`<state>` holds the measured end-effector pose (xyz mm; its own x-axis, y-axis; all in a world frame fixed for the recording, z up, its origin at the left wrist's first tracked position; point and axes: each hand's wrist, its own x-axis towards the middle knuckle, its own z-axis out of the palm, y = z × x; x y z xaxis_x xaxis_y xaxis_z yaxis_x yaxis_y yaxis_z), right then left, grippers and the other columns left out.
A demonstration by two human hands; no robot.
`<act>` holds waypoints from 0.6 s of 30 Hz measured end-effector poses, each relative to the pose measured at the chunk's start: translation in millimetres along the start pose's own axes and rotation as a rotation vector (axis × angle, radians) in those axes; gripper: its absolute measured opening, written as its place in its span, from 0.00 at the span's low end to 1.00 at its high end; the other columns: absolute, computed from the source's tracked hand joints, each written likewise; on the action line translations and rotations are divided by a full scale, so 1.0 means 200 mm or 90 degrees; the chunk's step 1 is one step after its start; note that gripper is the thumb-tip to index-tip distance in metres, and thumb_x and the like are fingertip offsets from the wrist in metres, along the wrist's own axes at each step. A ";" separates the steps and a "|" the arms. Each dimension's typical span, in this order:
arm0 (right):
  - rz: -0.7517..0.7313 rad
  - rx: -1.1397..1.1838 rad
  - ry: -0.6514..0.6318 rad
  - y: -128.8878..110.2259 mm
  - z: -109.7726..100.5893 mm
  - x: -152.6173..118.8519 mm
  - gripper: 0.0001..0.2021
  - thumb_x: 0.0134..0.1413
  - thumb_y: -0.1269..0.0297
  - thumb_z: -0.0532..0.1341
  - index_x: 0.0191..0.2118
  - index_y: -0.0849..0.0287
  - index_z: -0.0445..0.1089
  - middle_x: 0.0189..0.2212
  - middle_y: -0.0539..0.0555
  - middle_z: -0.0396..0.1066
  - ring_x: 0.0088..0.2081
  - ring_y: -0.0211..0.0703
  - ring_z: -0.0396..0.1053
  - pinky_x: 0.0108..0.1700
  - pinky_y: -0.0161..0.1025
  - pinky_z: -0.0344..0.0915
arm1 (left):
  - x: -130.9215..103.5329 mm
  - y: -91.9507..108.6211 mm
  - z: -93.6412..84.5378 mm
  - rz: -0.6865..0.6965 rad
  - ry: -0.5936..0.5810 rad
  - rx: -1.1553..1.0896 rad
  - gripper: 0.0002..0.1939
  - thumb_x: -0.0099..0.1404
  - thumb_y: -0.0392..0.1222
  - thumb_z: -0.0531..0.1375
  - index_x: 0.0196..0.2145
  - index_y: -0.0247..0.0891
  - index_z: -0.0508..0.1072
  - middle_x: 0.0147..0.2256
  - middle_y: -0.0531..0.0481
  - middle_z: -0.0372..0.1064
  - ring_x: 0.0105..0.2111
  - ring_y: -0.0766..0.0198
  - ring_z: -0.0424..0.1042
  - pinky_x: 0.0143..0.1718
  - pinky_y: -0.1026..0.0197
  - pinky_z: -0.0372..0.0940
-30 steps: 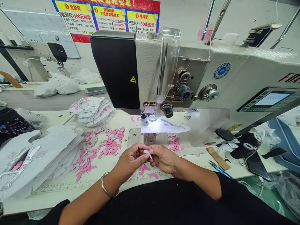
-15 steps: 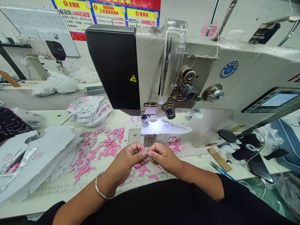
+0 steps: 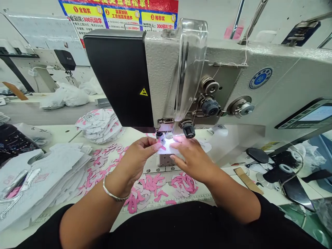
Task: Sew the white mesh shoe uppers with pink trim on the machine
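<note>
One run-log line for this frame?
left hand: pinching pink piece at needle | right hand: flat on white panel | sewing machine: panel under foot

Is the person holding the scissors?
No, both the left hand and the right hand rest on the white piece under the needle of the sewing machine; neither holds scissors.

This is a garment or shoe-parts sewing workshop, a factory floor rather than a home. An industrial sewing machine [image 3: 207, 79] with a digital control panel [image 3: 308, 116] at 3 o'clock fills the middle of the view. At 9 o'clock on the counter [image 3: 62, 133] lie stacks of white cut pieces [image 3: 44, 173]; pink cutouts [image 3: 153, 186] are scattered at 6 o'clock. A second machine [image 3: 44, 58] stands at 10 o'clock, and a printed bonus poster [image 3: 119, 15] hangs on the wall at 12 o'clock.
</note>
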<state>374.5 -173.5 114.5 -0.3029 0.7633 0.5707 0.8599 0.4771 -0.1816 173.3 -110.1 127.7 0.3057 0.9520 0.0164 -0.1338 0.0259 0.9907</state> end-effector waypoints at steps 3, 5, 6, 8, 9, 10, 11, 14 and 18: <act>-0.012 0.026 0.035 0.01 0.08 -0.02 0.15 0.65 0.64 0.58 0.55 0.58 0.69 0.55 0.60 0.71 0.61 0.54 0.64 0.61 0.56 0.61 | 0.03 -0.04 0.03 -0.016 -0.007 -0.030 0.14 0.51 0.43 0.72 0.27 0.36 0.71 0.29 0.54 0.66 0.31 0.67 0.65 0.38 0.63 0.61; -0.017 0.029 0.079 0.02 0.11 -0.03 0.15 0.65 0.65 0.57 0.54 0.59 0.70 0.55 0.60 0.72 0.60 0.52 0.65 0.61 0.55 0.61 | 0.03 -0.05 0.04 -0.015 -0.002 -0.030 0.14 0.51 0.42 0.72 0.26 0.36 0.70 0.28 0.54 0.65 0.30 0.68 0.64 0.37 0.64 0.60; -0.017 0.028 0.089 0.02 0.13 -0.04 0.15 0.65 0.66 0.57 0.54 0.59 0.70 0.55 0.60 0.72 0.60 0.52 0.65 0.61 0.55 0.62 | 0.03 -0.06 0.04 -0.012 -0.003 -0.028 0.14 0.52 0.42 0.72 0.26 0.36 0.70 0.28 0.54 0.65 0.30 0.68 0.64 0.37 0.64 0.60; -0.019 0.028 0.096 0.02 0.13 -0.04 0.15 0.64 0.66 0.57 0.54 0.59 0.71 0.54 0.59 0.73 0.60 0.52 0.66 0.61 0.54 0.63 | 0.03 -0.06 0.03 -0.006 -0.009 -0.018 0.13 0.53 0.42 0.71 0.27 0.36 0.70 0.29 0.54 0.65 0.30 0.69 0.63 0.36 0.65 0.60; -0.021 0.031 0.101 0.01 0.13 -0.04 0.15 0.64 0.66 0.57 0.54 0.58 0.71 0.54 0.59 0.74 0.59 0.52 0.67 0.60 0.55 0.64 | 0.03 -0.06 0.03 -0.006 -0.012 -0.008 0.13 0.54 0.42 0.71 0.27 0.36 0.70 0.29 0.54 0.65 0.30 0.69 0.63 0.35 0.65 0.60; -0.025 0.036 0.109 0.01 0.13 -0.05 0.15 0.64 0.66 0.58 0.54 0.58 0.71 0.53 0.59 0.74 0.59 0.51 0.67 0.60 0.55 0.65 | 0.02 -0.06 0.02 -0.007 -0.013 0.003 0.13 0.55 0.43 0.70 0.28 0.37 0.70 0.29 0.54 0.65 0.29 0.69 0.63 0.35 0.64 0.60; -0.030 0.041 0.118 0.00 0.13 -0.05 0.15 0.64 0.66 0.58 0.54 0.58 0.71 0.53 0.59 0.74 0.58 0.51 0.68 0.60 0.55 0.65 | 0.02 -0.06 0.02 -0.010 -0.013 0.013 0.13 0.55 0.43 0.70 0.28 0.37 0.70 0.29 0.54 0.65 0.29 0.69 0.63 0.34 0.64 0.60; -0.046 0.053 0.139 -0.01 0.13 -0.06 0.15 0.63 0.66 0.59 0.54 0.58 0.71 0.52 0.60 0.74 0.58 0.51 0.68 0.61 0.55 0.65 | 0.01 -0.07 0.00 -0.020 -0.016 0.034 0.13 0.55 0.44 0.70 0.28 0.38 0.69 0.29 0.54 0.65 0.29 0.68 0.64 0.34 0.64 0.61; -0.046 0.063 0.147 -0.02 0.13 -0.06 0.12 0.63 0.66 0.60 0.50 0.58 0.70 0.51 0.59 0.75 0.58 0.51 0.69 0.60 0.54 0.66 | 0.01 -0.06 -0.01 -0.015 -0.024 0.078 0.13 0.55 0.46 0.69 0.28 0.39 0.69 0.27 0.55 0.65 0.27 0.67 0.65 0.32 0.64 0.62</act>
<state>364.7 -173.6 87.4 -0.2500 0.6120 0.7503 0.7916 0.5755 -0.2056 173.8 -107.8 115.6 0.3429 0.9394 -0.0037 -0.0106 0.0079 0.9999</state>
